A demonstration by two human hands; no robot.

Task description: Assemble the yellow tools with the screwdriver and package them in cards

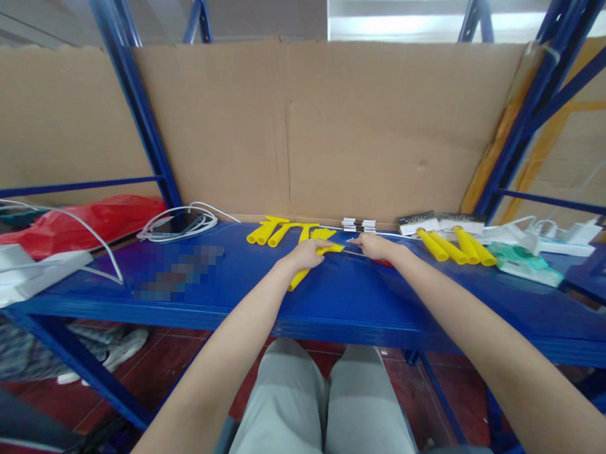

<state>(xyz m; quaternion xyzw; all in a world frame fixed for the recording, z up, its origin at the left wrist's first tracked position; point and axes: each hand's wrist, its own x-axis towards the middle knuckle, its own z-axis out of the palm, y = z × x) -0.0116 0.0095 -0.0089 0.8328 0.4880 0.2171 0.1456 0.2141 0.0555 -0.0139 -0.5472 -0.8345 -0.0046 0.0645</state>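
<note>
My left hand is closed on a yellow T-shaped piece, whose tube points down toward the front edge of the blue table. To its right my right hand has its fingers bent together near a thin metal rod that reaches toward the yellow piece. A bit of red shows under the right hand; what its fingers grip is too small to make out. Several more yellow pieces lie just behind and left of the left hand.
More yellow tubes and black-and-white cards lie at the back right, beside a green plastic packet. White cables, a red bag and a white box are at left. Cardboard stands behind.
</note>
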